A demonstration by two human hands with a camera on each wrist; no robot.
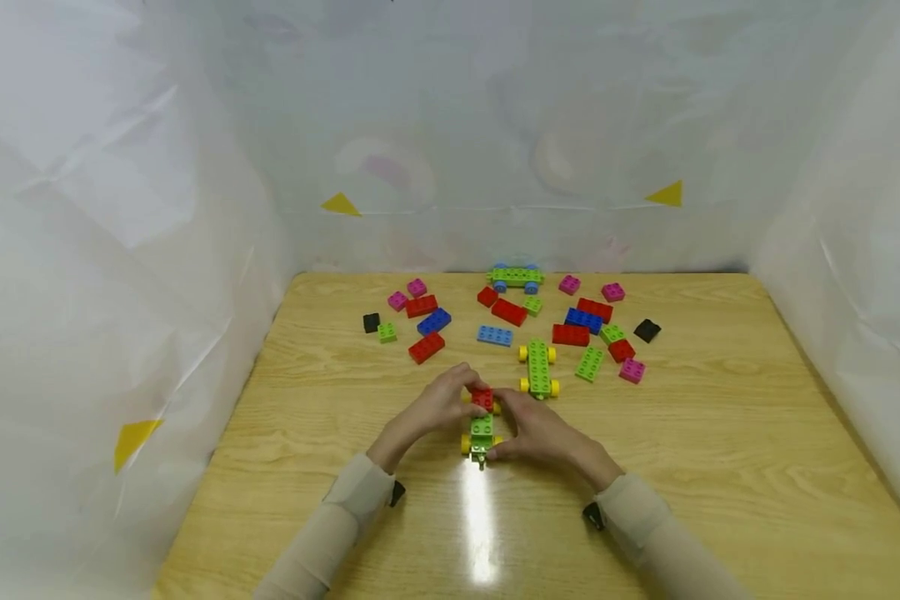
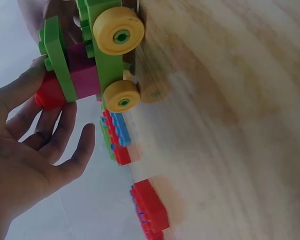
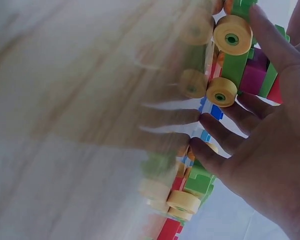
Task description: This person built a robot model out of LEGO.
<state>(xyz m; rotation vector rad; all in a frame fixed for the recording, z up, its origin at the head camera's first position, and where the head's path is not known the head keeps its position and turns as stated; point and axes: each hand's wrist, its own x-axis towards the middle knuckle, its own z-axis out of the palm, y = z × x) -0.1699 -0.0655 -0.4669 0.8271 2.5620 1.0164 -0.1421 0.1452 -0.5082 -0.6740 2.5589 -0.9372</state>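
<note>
A toy car stands on the table between both hands, its green wheeled base (image 2: pixel 110 75) fitted with yellow wheels (image 2: pixel 121 95). Stacked on the base are a magenta brick (image 2: pixel 83 75), a thin green plate (image 2: pixel 59 60) and, on top, a red brick (image 1: pixel 482 399). My left hand (image 1: pixel 442 402) pinches the red brick between thumb and fingers. With its thumb at the near end and fingers at the far side, my right hand (image 1: pixel 537 429) grips the green base. Part of the car's far end is hidden by the fingers.
Just beyond the right hand stands another green base with yellow wheels (image 1: pixel 538 367). A green base with blue wheels (image 1: pixel 516 277) is at the back edge. Loose bricks lie around, including a light blue plate (image 1: pixel 494 336), a green plate (image 1: pixel 589 364) and a red brick (image 1: pixel 427 347).
</note>
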